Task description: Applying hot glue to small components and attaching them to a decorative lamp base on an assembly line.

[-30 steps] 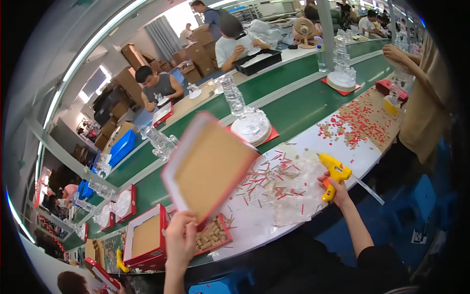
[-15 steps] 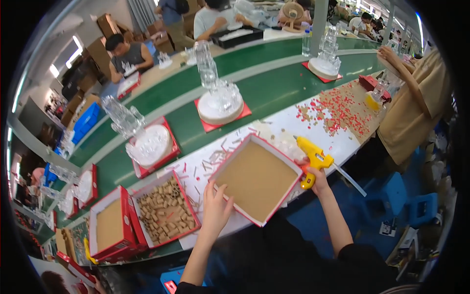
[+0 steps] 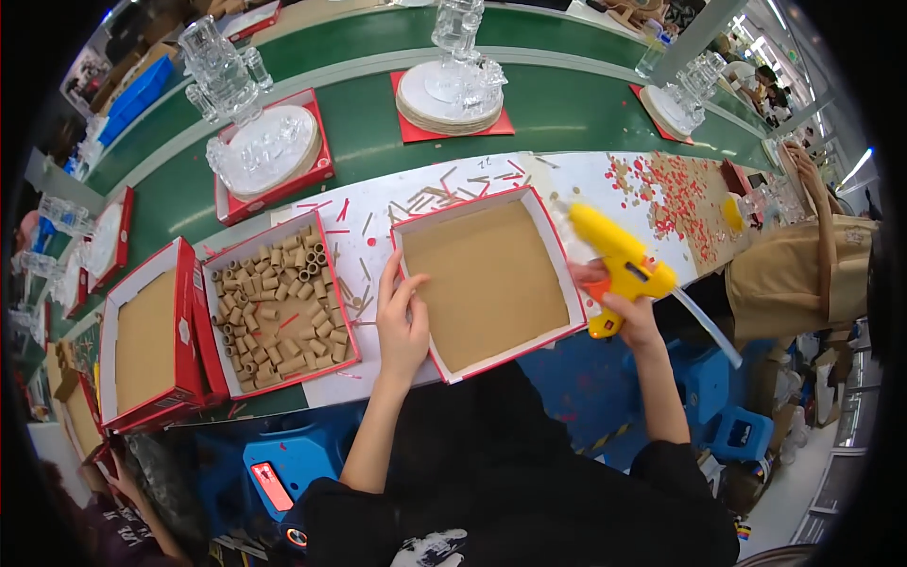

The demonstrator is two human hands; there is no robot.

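In front of me a shallow red box tray (image 3: 487, 293), white inside with a brown cardboard bottom, sits at the table's near edge. My left hand (image 3: 403, 321) grips its left wall, fingers bent over the rim. A yellow hot glue gun (image 3: 619, 255) with a clear glue stick in its back is in my right hand (image 3: 631, 317). The gun's nozzle points up and left, above the tray's right wall; it is blurred. To the left, another red box (image 3: 354, 340) holds many short brown cardboard tubes (image 3: 274, 302) and a few red strips.
Further left stand stacked red boxes (image 3: 146, 335). Paper strips (image 3: 430, 197) and red and brown bits (image 3: 675, 203) lie about the white table. Behind runs a green conveyor (image 3: 359, 161) bearing clear plastic pieces on round white bases (image 3: 452, 99). A person in a tan garment (image 3: 798, 274) is at the right.
My view has tilted down and turned, so the tray appears squarer to me. My left hand still holds the tray's left wall, and the right still holds the glue gun.
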